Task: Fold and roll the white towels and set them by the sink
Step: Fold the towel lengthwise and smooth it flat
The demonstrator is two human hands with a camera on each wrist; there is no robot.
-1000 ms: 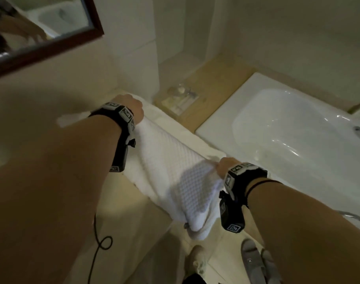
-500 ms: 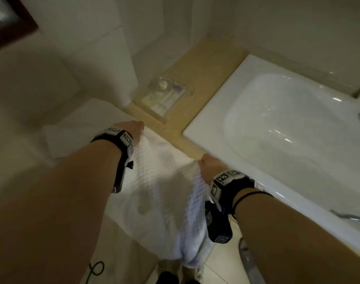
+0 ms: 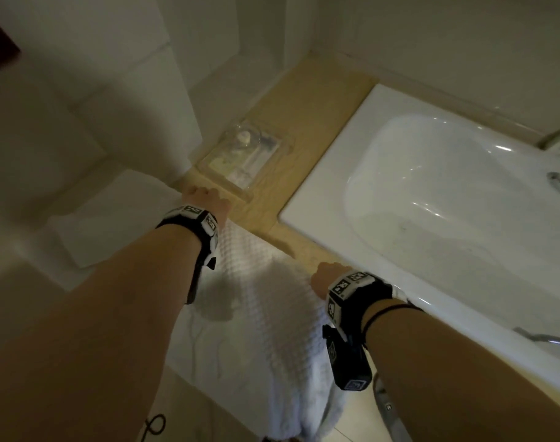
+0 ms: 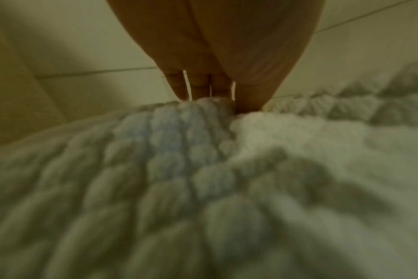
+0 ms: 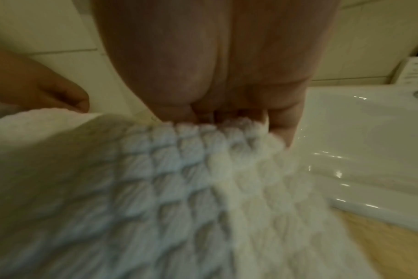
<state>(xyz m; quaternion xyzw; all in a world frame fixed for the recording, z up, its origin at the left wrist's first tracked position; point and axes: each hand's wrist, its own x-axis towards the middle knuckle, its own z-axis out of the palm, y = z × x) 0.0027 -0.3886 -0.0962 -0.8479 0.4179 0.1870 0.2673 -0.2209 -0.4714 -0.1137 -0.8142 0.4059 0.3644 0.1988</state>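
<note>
Both hands pinch the far edge of one white waffle-weave cotton towel (image 3: 256,314), fingers curled over the hem at its two corners. The left hand (image 3: 205,199) grips the towel's left corner; the left wrist view shows the fingers (image 4: 198,85) bunched down onto the puffy weave with the thumb pressed in beside them. Left of that hand, a second flat white towel (image 3: 112,215) lies spread on the pale counter, against the tiled wall. The held towel drapes from the counter edge toward the floor, its lower end hanging in folds between the two forearms. Just beyond the left hand sits a clear plastic tray (image 3: 246,157) holding small toiletry items, on a tan wooden ledge (image 3: 307,129). The right hand (image 3: 329,279) holds the towel's right corner, fingers (image 5: 203,115) tucked over the edge, just beside the rim of the glossy white basin (image 3: 447,199), which lies to the right of the towel. A black band with printed markers wraps each wrist.
</note>
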